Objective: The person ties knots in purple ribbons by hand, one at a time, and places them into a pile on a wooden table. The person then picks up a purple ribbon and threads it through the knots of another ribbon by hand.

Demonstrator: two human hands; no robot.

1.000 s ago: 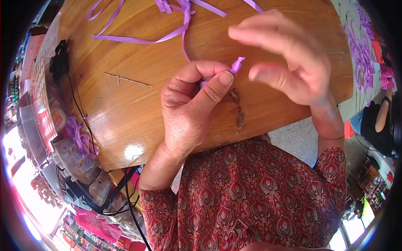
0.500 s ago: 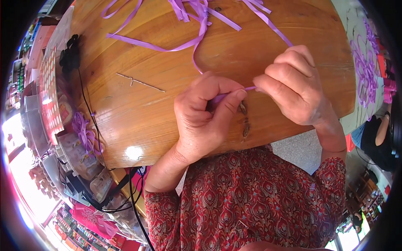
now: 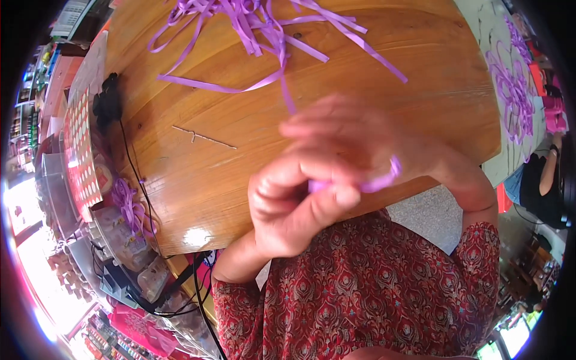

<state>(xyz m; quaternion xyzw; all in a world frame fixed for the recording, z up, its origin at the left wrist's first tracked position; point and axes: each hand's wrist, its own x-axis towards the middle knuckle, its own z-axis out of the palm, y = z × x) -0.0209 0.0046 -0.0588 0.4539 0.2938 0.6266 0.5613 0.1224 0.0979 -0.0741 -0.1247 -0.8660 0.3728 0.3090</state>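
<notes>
My left hand (image 3: 285, 210) is closed, pinching a purple ribbon (image 3: 382, 182) between thumb and fingers. A short curled end of it pokes out past the thumb, in front of my right palm. From the hand the ribbon also runs up toward the heap of purple ribbons (image 3: 243, 24) on the wooden table (image 3: 420, 114). My right hand (image 3: 372, 135) is just beyond the left, smeared by motion; its fingers seem to reach leftward over the left hand, and their grip is unclear. A thin twisted wire with a small hook (image 3: 205, 138) lies on the table to the left.
At the table's left edge are a black cable (image 3: 129, 153), a bunch of purple ribbon (image 3: 127, 201) and clear plastic packages (image 3: 129, 240). More purple ribbons (image 3: 513, 96) lie on a pale surface to the right. Beyond it, a person in black (image 3: 543, 186) is partly visible.
My right hand has moved left over my left hand, off the ribbon end it was pulling rightward. That end now curls loose. The view has shifted, showing more of the ribbon heap.
</notes>
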